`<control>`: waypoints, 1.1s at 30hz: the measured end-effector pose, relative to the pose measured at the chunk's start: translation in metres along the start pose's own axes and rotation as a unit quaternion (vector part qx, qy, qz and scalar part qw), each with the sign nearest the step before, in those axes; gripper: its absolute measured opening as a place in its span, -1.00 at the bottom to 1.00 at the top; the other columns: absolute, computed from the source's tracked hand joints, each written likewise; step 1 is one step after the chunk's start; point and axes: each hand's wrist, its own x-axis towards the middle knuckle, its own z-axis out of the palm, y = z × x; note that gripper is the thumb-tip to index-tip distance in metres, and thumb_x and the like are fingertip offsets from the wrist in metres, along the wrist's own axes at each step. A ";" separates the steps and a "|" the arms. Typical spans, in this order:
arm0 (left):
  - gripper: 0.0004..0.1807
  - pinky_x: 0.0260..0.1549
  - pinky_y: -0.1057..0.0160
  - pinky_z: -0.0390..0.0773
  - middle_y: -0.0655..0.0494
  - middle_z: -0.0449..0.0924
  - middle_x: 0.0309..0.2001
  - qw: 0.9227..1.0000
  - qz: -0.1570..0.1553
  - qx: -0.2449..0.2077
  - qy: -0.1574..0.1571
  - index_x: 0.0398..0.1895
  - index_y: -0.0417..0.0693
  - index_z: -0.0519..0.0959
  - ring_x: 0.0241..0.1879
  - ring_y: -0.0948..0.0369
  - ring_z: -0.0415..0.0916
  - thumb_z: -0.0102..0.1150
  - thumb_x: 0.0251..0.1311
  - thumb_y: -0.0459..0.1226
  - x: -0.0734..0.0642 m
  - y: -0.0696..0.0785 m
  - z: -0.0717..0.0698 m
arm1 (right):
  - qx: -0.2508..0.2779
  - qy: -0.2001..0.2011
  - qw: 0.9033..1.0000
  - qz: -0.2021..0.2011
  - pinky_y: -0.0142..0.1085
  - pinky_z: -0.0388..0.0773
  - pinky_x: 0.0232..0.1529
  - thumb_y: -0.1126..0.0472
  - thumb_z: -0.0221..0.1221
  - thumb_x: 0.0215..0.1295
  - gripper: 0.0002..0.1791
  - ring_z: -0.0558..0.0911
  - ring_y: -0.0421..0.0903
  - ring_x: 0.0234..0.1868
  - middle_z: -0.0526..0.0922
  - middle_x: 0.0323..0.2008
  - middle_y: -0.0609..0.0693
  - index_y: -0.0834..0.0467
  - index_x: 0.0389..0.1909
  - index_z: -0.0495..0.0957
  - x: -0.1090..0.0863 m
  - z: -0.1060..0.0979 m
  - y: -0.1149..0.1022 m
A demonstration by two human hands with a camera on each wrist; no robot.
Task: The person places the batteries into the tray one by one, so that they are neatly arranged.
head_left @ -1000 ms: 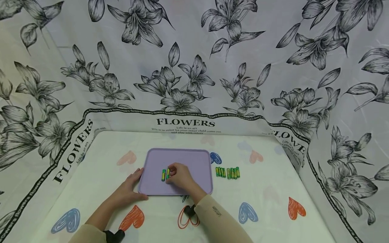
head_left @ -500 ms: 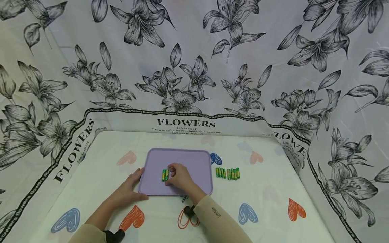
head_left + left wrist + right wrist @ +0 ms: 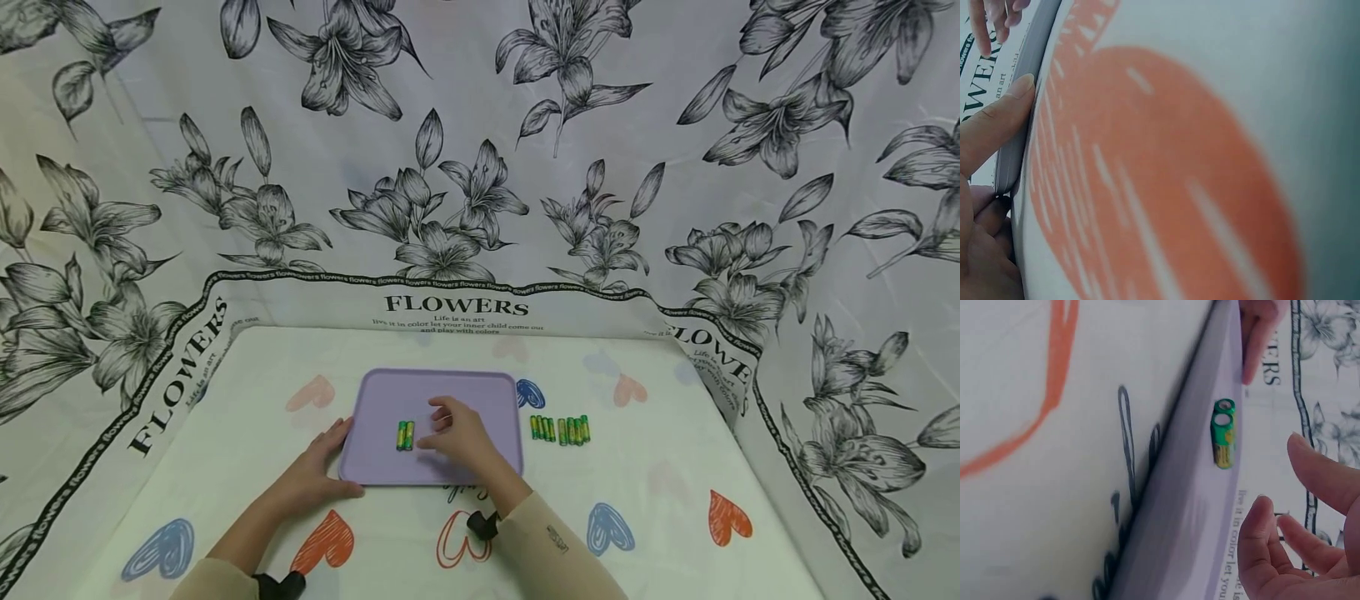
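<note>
Two green-and-yellow batteries (image 3: 405,436) lie side by side on the purple tray (image 3: 375,392), left of its middle. In the right wrist view the pair (image 3: 1224,440) shows its end faces close together. My right hand (image 3: 463,437) is just right of them over the tray, thumb and fingers spread apart with nothing between them. My left hand (image 3: 311,475) rests at the tray's near left corner, fingers along the left side and thumb by the front edge. The left wrist view has the thumb (image 3: 1000,128) against the tray's rim (image 3: 1025,94).
Right of the tray, several more batteries (image 3: 574,430) stand in a row on the white tablecloth (image 3: 660,417) printed with hearts, with another small group (image 3: 543,428) next to them. Behind the table hangs a flower-patterned curtain (image 3: 480,108).
The right hand slid one battery left against the other, then let go and drew back slightly to the right with its fingers parted. The left hand stayed at the tray corner.
</note>
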 end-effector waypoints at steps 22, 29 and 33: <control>0.36 0.41 -0.47 -0.11 -0.16 -0.15 0.63 1.000 0.003 -0.001 0.006 0.64 0.06 -0.01 0.56 -0.35 -0.28 0.61 -0.24 0.12 -0.001 -0.003 0.001 | 0.040 0.082 0.996 -0.010 -0.23 0.63 -0.12 0.14 0.46 0.15 -0.33 0.63 -0.06 -0.04 0.64 0.08 0.16 0.07 0.30 0.50 -0.043 -0.084 0.036; 0.36 0.41 -0.46 -0.09 -0.13 -0.16 0.64 1.000 -0.002 0.005 0.003 0.64 0.09 -0.02 0.56 -0.34 -0.27 0.60 -0.23 0.13 0.000 -0.006 0.001 | 0.033 0.115 0.992 0.024 -0.23 0.67 -0.15 0.21 0.48 0.12 -0.30 0.65 0.01 -0.01 0.65 0.11 0.17 0.10 0.32 0.49 -0.055 -0.117 0.056; 0.36 0.42 -0.44 -0.09 -0.12 -0.16 0.64 1.000 -0.006 0.008 0.002 0.64 0.11 -0.03 0.57 -0.33 -0.28 0.60 -0.21 0.13 0.000 -0.006 0.001 | 0.012 0.124 0.991 0.040 -0.26 0.65 -0.15 0.19 0.47 0.13 -0.28 0.64 0.02 0.01 0.64 0.14 0.15 0.09 0.34 0.47 -0.060 -0.135 0.069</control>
